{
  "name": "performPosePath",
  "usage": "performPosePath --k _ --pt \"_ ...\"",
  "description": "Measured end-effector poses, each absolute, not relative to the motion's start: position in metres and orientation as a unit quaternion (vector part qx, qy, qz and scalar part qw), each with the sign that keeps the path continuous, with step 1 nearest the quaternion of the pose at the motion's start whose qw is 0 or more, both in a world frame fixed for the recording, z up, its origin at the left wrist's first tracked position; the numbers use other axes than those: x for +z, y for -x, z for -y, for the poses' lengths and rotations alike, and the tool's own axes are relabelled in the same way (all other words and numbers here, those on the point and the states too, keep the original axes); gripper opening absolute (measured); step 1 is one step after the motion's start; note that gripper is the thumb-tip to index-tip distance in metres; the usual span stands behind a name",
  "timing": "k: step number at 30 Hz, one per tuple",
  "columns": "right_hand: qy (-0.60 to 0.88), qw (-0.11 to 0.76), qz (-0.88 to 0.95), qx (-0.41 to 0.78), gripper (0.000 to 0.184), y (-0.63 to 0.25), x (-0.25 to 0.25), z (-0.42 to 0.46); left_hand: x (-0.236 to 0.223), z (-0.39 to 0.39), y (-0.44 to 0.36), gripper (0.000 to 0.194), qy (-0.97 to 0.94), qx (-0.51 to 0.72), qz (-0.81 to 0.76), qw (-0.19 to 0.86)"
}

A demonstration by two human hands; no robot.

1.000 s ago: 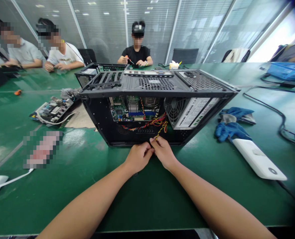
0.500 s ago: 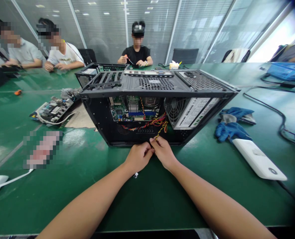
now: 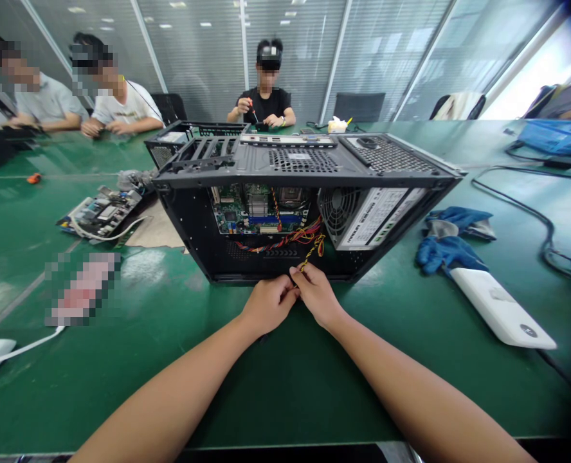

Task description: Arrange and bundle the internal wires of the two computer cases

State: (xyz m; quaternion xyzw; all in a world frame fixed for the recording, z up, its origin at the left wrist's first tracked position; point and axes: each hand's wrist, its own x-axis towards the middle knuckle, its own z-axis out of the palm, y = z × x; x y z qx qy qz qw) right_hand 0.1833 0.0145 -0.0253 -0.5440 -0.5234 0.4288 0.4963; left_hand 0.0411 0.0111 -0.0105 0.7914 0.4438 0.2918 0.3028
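Note:
An open computer case (image 3: 285,179) lies on its side on the green table, its inside facing me. Within it are a motherboard (image 3: 230,222), a power supply (image 3: 375,218) with its fan, and a bundle of red, orange and yellow wires (image 3: 285,243). From that bundle a yellow-and-black twisted cable (image 3: 307,258) runs out over the case's lower edge. My right hand (image 3: 318,296) is closed on this cable, thumb and fingers pinching it. Pressed against it, my left hand (image 3: 270,303) is closed on the cable too, hiding most of the held length.
To the right lie blue work gloves (image 3: 452,241), a white power bank (image 3: 502,308) and a black cord (image 3: 548,225). A loose circuit board (image 3: 105,215) on cardboard (image 3: 157,228) is at left, with a blurred-out phone-like object (image 3: 87,286) nearer. Co-workers (image 3: 265,103) sit across the table.
My hands stay nearly in place. The small white connector seen below my left wrist no longer shows; only a dark bit is there. The co-worker opposite has raised the screwdriver hand slightly.

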Motion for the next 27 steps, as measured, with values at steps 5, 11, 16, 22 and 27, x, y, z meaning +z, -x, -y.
performPosePath --k 5,11,16,22,27 --pt "0.544 0.495 0.528 0.425 0.031 -0.1833 -0.0245 -0.0143 -0.0120 -0.0112 -0.0412 0.017 -0.793 0.297 -0.438 0.302" --pt "0.543 0.495 0.525 0.429 0.031 -0.1833 -0.0245 -0.0143 -0.0128 -0.0100 -0.0409 0.016 -0.797 0.295 -0.434 0.299" --pt "0.543 0.495 0.527 0.428 0.030 -0.1834 -0.0242 -0.0143 -0.0130 -0.0097 -0.0409 0.016 -0.802 0.292 -0.431 0.294" --pt "0.543 0.494 0.527 0.428 0.030 -0.1840 -0.0231 -0.0143 -0.0120 -0.0095 -0.0412 0.014 -0.809 0.283 -0.430 0.285" --pt "0.544 0.495 0.526 0.428 0.030 -0.1836 -0.0228 -0.0140 -0.0112 -0.0096 -0.0409 0.014 -0.808 0.278 -0.431 0.290"
